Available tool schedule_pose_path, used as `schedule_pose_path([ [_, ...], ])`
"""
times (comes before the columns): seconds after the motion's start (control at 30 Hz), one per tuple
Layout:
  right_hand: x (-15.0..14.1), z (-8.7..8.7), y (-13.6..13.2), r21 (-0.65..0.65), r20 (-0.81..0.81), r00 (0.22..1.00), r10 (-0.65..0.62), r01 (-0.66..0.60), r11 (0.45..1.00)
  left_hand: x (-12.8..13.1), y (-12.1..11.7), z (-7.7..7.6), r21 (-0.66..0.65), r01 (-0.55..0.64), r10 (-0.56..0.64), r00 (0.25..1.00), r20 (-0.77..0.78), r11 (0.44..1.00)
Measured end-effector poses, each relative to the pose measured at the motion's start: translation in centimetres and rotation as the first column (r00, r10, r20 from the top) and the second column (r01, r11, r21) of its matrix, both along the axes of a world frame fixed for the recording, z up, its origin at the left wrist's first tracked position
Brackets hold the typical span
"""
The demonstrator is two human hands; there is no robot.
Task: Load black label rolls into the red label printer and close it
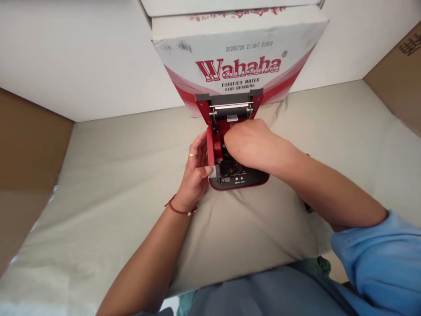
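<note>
A small red and black label printer (239,180) sits on the cloth with its lid (232,98) raised toward the back. A roller with a metal rod shows under the lid. My left hand (196,169) grips the printer's left side, fingers along the red wall and thumb on the front left corner. Into the open body reaches my right hand (248,142), bent at the wrist. Its fingers are hidden behind the back of the hand, so what they touch or hold cannot be seen. Dark inner parts show beside it.
Just behind the printer stands a white and red Wahaha water carton (243,48). Brown cardboard (29,175) stands at the left, with another brown box (397,79) at the right. A beige cloth (131,166) covers the surface. Some dark object (309,208) lies partly hidden by my right forearm.
</note>
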State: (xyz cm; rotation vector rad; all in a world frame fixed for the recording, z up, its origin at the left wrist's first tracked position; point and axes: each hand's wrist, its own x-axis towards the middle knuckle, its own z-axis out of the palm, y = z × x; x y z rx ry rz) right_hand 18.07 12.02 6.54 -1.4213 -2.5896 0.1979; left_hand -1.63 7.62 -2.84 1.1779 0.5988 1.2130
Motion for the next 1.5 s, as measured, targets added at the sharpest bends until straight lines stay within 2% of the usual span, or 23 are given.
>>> schedule_pose_path([
  [0.1, 0.3, 0.6, -0.7, -0.028, 0.008, 0.995, -0.1, 0.1, 0.995, 0.1, 0.1, -0.2, -0.01, -0.018, 0.018, 1.0, 0.01, 1.0],
  [0.23, 1.3, 1.8, -1.8, -0.073, -0.022, 0.993, -0.117, 0.115, 0.991, 0.2, 0.2, -0.4, -0.008, -0.036, 0.036, 0.999, 0.014, 0.999],
  [0.3, 2.1, 3.3, -2.9, -0.105, -0.067, 0.993, -0.102, 0.094, 0.99, 0.2, 0.1, -0.2, -0.013, -0.035, 0.035, 0.999, 0.01, 0.999],
  [0.37, 3.4, 5.5, -4.6, -0.14, -0.18, 0.981, -0.069, 0.044, 0.989, 0.1, -0.1, 0.0, -0.019, -0.032, 0.032, 0.999, 0.004, 0.999],
  [0.47, 7.1, 9.1, -8.2, -0.27, -0.407, 0.91, -0.084, -0.032, 0.962, 0.2, -0.3, 0.1, -0.021, -0.031, 0.031, 0.999, 0.009, 0.999],
  [0.53, 10.3, 10.4, -10.7, -0.355, -0.555, 0.812, -0.18, -0.036, 0.934, 0.3, -0.3, 0.1, -0.024, -0.026, 0.027, 0.999, 0.027, 0.999],
  [0.57, 11.9, 10.3, -11.7, -0.384, -0.609, 0.759, -0.23, -0.029, 0.923, 0.3, -0.3, 0.0, -0.025, -0.021, 0.022, 0.999, 0.035, 0.999],
  [0.63, 14.1, 9.0, -13.0, -0.472, -0.632, 0.724, -0.275, -0.078, 0.878, 0.4, -0.2, -0.1, -0.033, -0.014, 0.015, 0.999, 0.043, 0.999],
  [0.73, 14.4, 5.2, -13.6, -0.604, -0.468, 0.816, -0.339, -0.015, 0.797, 0.3, -0.2, -0.2, -0.043, -0.016, 0.018, 0.999, 0.039, 0.999],
  [0.83, 12.2, 1.6, -13.5, -0.593, -0.372, 0.883, -0.285, 0.01, 0.805, 0.2, -0.2, 0.0, -0.047, -0.021, 0.023, 0.999, 0.045, 0.999],
  [0.9, 11.1, 0.3, -13.3, -0.54, -0.407, 0.876, -0.257, -0.004, 0.842, 0.2, -0.2, 0.1, -0.062, -0.013, 0.016, 0.999, 0.048, 0.998],
  [0.97, 11.3, -0.2, -13.1, -0.443, -0.464, 0.83, -0.309, 0.085, 0.893, 0.2, -0.3, 0.2, -0.08, -0.009, 0.013, 0.999, 0.048, 0.997],
  [1.0, 12.0, -0.2, -13.0, -0.372, -0.477, 0.802, -0.36, 0.186, 0.909, 0.2, -0.3, 0.3, -0.085, -0.012, 0.016, 0.999, 0.051, 0.996],
  [1.03, 12.8, -0.2, -13.0, -0.288, -0.466, 0.779, -0.419, 0.314, 0.905, 0.2, -0.3, 0.3, -0.087, -0.014, 0.018, 0.998, 0.055, 0.996],
  [1.07, 13.9, -0.2, -12.9, -0.201, -0.43, 0.765, -0.479, 0.436, 0.877, 0.3, -0.4, 0.4, -0.085, -0.016, 0.021, 0.998, 0.061, 0.996],
  [1.13, 16.0, -0.3, -12.8, -0.067, -0.305, 0.776, -0.552, 0.561, 0.825, 0.3, -0.4, 0.5, -0.081, -0.015, 0.02, 0.998, 0.067, 0.997],
  [1.17, 16.9, -0.6, -12.8, -0.041, -0.232, 0.802, -0.551, 0.558, 0.829, 0.3, -0.5, 0.6, -0.083, -0.012, 0.018, 0.998, 0.067, 0.996],
  [1.23, 18.1, -1.2, -12.7, -0.053, -0.123, 0.861, -0.493, 0.491, 0.87, 0.4, -0.5, 0.7, -0.092, -0.009, 0.015, 0.998, 0.066, 0.996],
  [1.3, 18.4, -1.9, -12.6, -0.074, -0.079, 0.9, -0.429, 0.424, 0.903, 0.4, -0.5, 0.8, -0.101, -0.009, 0.015, 0.998, 0.065, 0.995],
  [1.4, 17.7, -2.5, -12.3, -0.077, -0.042, 0.913, -0.407, 0.403, 0.912, 0.4, -0.6, 0.9, -0.106, -0.02, 0.027, 0.998, 0.065, 0.994],
  [1.5, 16.8, -1.6, -11.7, -0.113, 0.001, 0.922, -0.387, 0.385, 0.916, 0.4, -0.6, 0.9, -0.104, -0.025, 0.032, 0.998, 0.06, 0.994],
])
